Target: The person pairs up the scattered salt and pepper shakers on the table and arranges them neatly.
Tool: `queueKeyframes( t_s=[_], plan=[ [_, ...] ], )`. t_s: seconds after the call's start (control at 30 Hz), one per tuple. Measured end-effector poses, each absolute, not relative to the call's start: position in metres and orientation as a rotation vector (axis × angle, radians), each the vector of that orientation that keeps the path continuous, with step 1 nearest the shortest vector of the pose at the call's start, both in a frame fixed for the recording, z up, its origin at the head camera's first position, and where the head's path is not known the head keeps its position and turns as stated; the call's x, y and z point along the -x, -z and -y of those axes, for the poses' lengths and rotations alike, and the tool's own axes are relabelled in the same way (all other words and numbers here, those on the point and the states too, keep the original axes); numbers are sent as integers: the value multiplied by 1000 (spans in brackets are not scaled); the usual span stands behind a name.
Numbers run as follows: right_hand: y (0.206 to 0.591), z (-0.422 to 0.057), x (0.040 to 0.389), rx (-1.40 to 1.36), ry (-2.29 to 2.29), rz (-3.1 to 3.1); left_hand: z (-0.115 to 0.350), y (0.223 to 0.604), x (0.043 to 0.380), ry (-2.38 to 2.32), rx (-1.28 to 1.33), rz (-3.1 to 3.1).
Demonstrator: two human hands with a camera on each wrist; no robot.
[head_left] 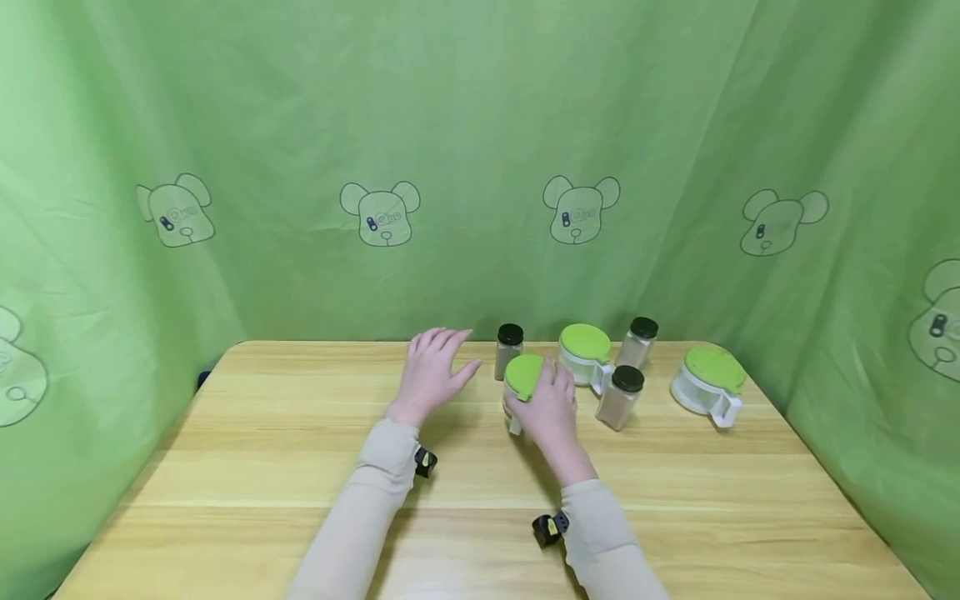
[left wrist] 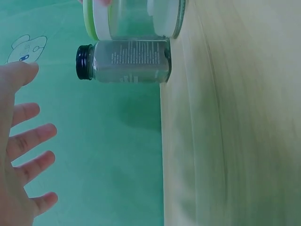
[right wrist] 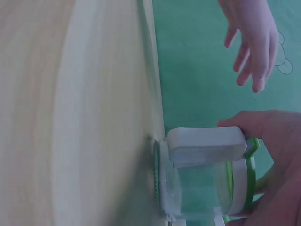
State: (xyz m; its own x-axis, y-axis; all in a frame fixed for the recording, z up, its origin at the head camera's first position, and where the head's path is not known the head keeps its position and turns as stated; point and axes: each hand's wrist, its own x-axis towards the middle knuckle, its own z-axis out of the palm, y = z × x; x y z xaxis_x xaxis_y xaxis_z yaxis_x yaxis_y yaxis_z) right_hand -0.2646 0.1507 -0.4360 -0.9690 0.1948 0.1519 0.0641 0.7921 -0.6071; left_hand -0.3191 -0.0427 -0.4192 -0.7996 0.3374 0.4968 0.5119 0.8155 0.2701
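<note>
Head view first: faint lettering sits on the bear outlines [head_left: 386, 218] across the green curtain [head_left: 480, 100], too small to read surely. Bench [head_left: 225, 467] wood spreads from the left hand [head_left: 431, 375] out to the left edge, while the right side is busier. Between the hands and slightly back stands a black-capped bottle [head_left: 508, 354]; beyond the right hand [head_left: 551, 408] come two more green-lidded containers [head_left: 585, 346] [head_left: 708, 371] and two other dark-topped bottles [head_left: 637, 343] [head_left: 620, 398]. Look at that right hand, gripping the near green-lidded jar [head_left: 523, 375] by its top, in the middle of the bench, handle toward the person! The left hand hovers alongside, fingers extended, holding nothing.

Left wrist now: white print runs in lines down the black-capped bottle, too fine to make out. It stands near the bench's back edge, just beside the jar. Left fingers [left wrist: 33, 141] are spread well apart.

Over to the right wrist: thumb by the white handle [right wrist: 207, 146], fingers round the lid's other side; whether the jar's base touches the bench, I can't tell.
</note>
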Motion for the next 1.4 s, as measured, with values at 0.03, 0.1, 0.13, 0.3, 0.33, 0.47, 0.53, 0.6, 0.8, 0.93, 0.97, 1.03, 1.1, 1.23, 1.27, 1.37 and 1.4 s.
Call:
queueKeyframes(
  t_s=[0.03, 0.1, 0.13, 0.3, 0.33, 0.47, 0.53, 0.6, 0.8, 0.93, 0.97, 1.03, 1.1, 1.23, 1.27, 1.37, 1.4],
  plan=[
    [435, -153, 264, 188, -934, 2782, 42, 419, 320, 573, 637, 2566],
    [434, -159, 263, 151, -945, 2795, 40, 419, 324, 608, 643, 2563],
    [434, -162, 263, 131, -956, 2807, 39, 419, 326, 625, 645, 2567],
    [429, -177, 263, 30, -1014, 2885, 34, 420, 335, 704, 649, 2602],
    [428, -181, 264, 9, -1029, 2901, 33, 420, 337, 720, 648, 2612],
    [426, -193, 265, -95, -1050, 2940, 28, 421, 345, 774, 641, 2640],
    [426, -199, 265, -140, -1042, 2948, 24, 422, 350, 804, 647, 2645],
    [426, -204, 265, -176, -1028, 2954, 20, 422, 354, 821, 664, 2654],
    [427, -210, 265, -256, -1015, 2947, 4, 420, 365, 866, 696, 2728],
    [428, -210, 265, -259, -1015, 2950, -6, 421, 371, 889, 705, 2788],
    [428, -210, 265, -256, -1008, 2951, -9, 422, 373, 887, 707, 2798],
    [427, -209, 265, -259, -1006, 2948, -14, 425, 376, 879, 699, 2813],
    [427, -208, 265, -267, -1000, 2941, -18, 427, 378, 889, 679, 2816],
    [425, -208, 264, -269, -996, 2929, -26, 430, 379, 878, 613, 2813],
    [425, -208, 264, -267, -990, 2930, -28, 430, 379, 861, 599, 2813],
    [425, -208, 263, -256, -986, 2936, -32, 430, 379, 796, 559, 2816],
    [426, -209, 263, -258, -986, 2938, -33, 430, 378, 778, 547, 2819]
  ],
)
